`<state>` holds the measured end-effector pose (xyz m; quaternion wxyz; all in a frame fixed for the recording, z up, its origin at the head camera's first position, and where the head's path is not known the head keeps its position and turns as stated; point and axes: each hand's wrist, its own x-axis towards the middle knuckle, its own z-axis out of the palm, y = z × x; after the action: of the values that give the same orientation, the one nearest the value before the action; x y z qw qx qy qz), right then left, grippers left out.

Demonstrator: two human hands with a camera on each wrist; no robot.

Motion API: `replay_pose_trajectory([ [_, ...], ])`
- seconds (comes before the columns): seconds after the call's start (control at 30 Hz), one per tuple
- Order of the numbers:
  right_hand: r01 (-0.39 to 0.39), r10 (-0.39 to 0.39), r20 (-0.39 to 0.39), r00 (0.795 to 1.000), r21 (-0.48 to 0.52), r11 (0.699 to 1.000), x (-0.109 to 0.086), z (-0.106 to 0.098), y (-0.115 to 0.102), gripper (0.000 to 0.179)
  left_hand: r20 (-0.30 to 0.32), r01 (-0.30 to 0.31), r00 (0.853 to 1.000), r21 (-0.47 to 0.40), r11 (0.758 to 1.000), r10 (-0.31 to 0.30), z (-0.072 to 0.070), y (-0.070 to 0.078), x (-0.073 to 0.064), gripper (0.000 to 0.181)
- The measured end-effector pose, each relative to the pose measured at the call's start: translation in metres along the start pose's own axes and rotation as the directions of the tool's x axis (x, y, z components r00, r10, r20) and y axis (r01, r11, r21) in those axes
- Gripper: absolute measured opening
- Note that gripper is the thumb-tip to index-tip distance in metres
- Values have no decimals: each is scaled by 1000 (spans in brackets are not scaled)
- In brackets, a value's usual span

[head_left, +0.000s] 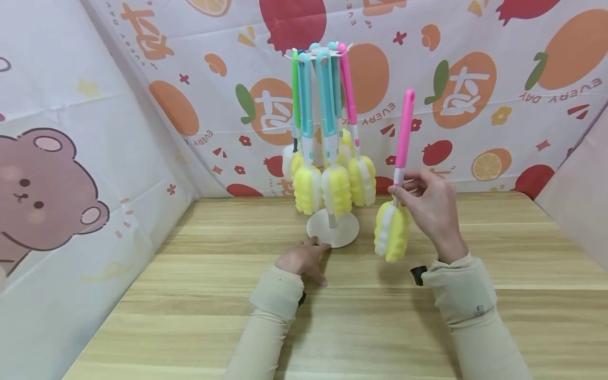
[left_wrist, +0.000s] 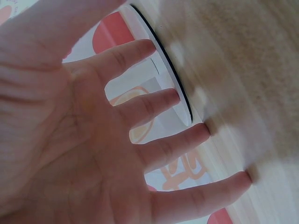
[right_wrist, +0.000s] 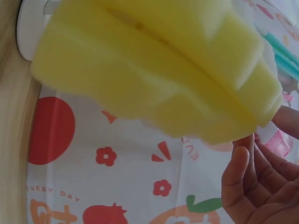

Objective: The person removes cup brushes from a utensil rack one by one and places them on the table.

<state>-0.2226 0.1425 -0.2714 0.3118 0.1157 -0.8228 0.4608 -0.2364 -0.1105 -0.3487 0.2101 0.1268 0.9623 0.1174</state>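
My right hand (head_left: 431,207) pinches a sponge bottle brush (head_left: 391,232) by the white neck under its pink handle. The brush hangs upright above the table, its yellow and white sponge head at the bottom. That head fills much of the right wrist view, where the yellow sponge (right_wrist: 154,70) lies beyond my fingers. At the round white base (head_left: 349,232) of a hanging stand is my left hand (head_left: 304,259), fingers spread, fingertips right at the base's near edge. In the left wrist view the fingers (left_wrist: 159,151) are straight, and some tips meet the tabletop.
Several more sponge brushes hang around the stand's top (head_left: 323,51), with teal (head_left: 326,95), green and pink handles. Behind the wooden table (head_left: 228,295) rises a fruit-print cloth (head_left: 214,132). A bear-print cloth (head_left: 133,174) borders the left side.
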Motion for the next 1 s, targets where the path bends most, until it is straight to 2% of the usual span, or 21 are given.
replay_pose_trajectory([
  [0.4, -36, 36, 8, 999, 6, 999, 2, 0, 11, 25, 6, -3, 1000, -5, 1000, 3, 0, -1, 1, 89],
  [0.6, -50, 50, 17, 999, 10, 999, 1, 2, 15, 26, 8, 18, 1000, -24, 1000, -18, 0, -1, 0, 90],
  [1.0, -172, 172, 86, 981, -16, 985, 1, 7, 27, 29, 1, 1, 1000, 0, 1000, -1, 0, 0, 1, 89],
])
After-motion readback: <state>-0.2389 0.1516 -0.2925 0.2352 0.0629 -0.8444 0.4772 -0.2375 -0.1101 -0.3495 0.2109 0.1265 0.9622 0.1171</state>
